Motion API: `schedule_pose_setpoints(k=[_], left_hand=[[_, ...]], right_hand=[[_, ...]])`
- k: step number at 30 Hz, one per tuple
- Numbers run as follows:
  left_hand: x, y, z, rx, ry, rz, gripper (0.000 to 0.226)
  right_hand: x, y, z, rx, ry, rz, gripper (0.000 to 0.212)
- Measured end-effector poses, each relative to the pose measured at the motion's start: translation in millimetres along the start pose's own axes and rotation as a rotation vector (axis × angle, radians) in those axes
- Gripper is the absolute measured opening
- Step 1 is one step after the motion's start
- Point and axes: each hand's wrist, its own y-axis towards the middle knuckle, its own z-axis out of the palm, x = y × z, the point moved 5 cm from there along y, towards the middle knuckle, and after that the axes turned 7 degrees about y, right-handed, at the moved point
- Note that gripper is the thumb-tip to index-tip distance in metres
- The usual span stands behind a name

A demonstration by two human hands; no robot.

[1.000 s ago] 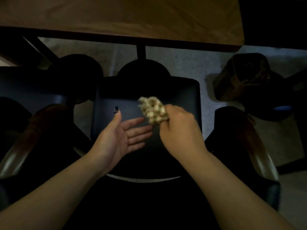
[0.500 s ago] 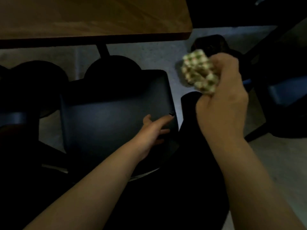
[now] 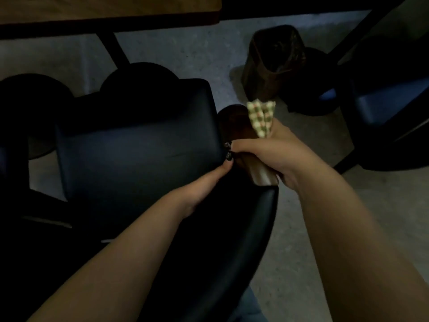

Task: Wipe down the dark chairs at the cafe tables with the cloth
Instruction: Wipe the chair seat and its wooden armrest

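A dark chair (image 3: 139, 145) with a padded seat stands in front of me, pushed up to the table. Its brown wooden right armrest (image 3: 234, 123) runs along the seat's right side. My right hand (image 3: 276, 151) is closed over this armrest with the green-and-cream checked cloth (image 3: 261, 118) in its grip; a folded end of the cloth sticks up beyond the fingers. My left hand (image 3: 206, 184) reaches to the seat's right edge, its tip touching just beside the armrest. Its fingers are hidden under the hand.
The wooden table top (image 3: 104, 8) and its dark leg (image 3: 116, 47) are above the chair. A brown bin (image 3: 274, 59) stands on the grey floor to the right, with a blue-seated chair (image 3: 383, 108) beyond it. The chair's curved black back (image 3: 255, 228) is near me.
My right hand came down from mid-air with the cloth and closed over the right armrest. My left hand slid along the seat to its right edge. The view shifted to the right.
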Motion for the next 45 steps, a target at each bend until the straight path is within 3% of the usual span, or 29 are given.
schedule_pose_setpoints(k=[7,11,16,21,23,25,29,32,37,41,45], left_hand=[[7,-9,19,-0.035,0.021,-0.045,0.053],[30,-6,45,-0.038,-0.016,-0.117,0.072],[54,-6,86,0.019,-0.062,-0.202,0.062],[62,-9,102,0.045,-0.085,-0.231,0.065],[61,-9,99,0.010,-0.069,-0.203,0.076],[53,-11,95,-0.005,-0.036,-0.177,0.076],[19,-10,54,-0.177,0.025,-0.071,0.071],[-15,-5,5,-0.234,0.013,0.023,0.070],[-48,20,-57,-0.267,0.289,0.067,0.091],[-47,54,-72,-0.260,0.549,0.129,0.115],[-37,97,-71,-0.260,1.130,0.108,0.138]], right_hand=[[1,-2,-9,0.062,-0.064,-0.098,0.063],[-16,-22,-34,0.062,-0.114,-0.091,0.073],[-45,-42,-66,0.040,-0.147,-0.051,0.085],[-58,-55,-79,0.017,-0.178,-0.082,0.072],[-60,-56,-82,-0.023,-0.193,-0.051,0.050],[-58,-50,-90,-0.094,-0.154,0.039,0.014],[-52,-24,-111,-0.241,-0.167,0.165,0.031],[-48,7,-114,-0.346,-0.143,0.087,0.038],[-61,73,-94,-0.329,-0.009,0.068,0.017],[-96,122,-83,-0.181,-0.242,0.109,0.026],[-143,162,-78,-0.014,-0.473,0.240,0.031]])
